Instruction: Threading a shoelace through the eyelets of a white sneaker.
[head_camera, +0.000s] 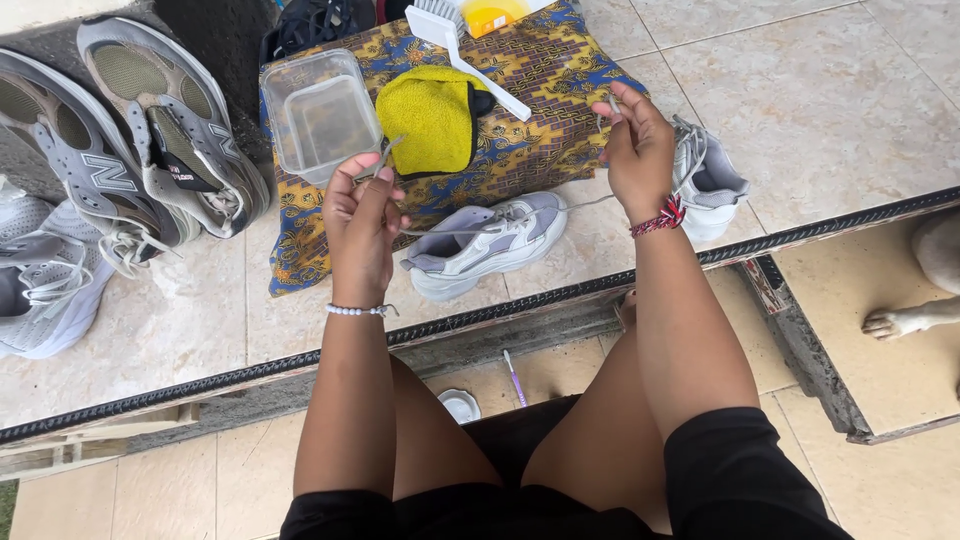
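shoelace (480, 226) taut between both hands

A clear rectangular plastic container (320, 112) sits on the patterned cloth; a small dark label (181, 174) marks a grey shoe's tongue

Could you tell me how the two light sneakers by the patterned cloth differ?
The near sneaker shows whole, lying between the hands; the far sneaker is partly hidden behind the right hand. A lace runs from the near sneaker up to both the right and left hand. Both are pale grey-white.
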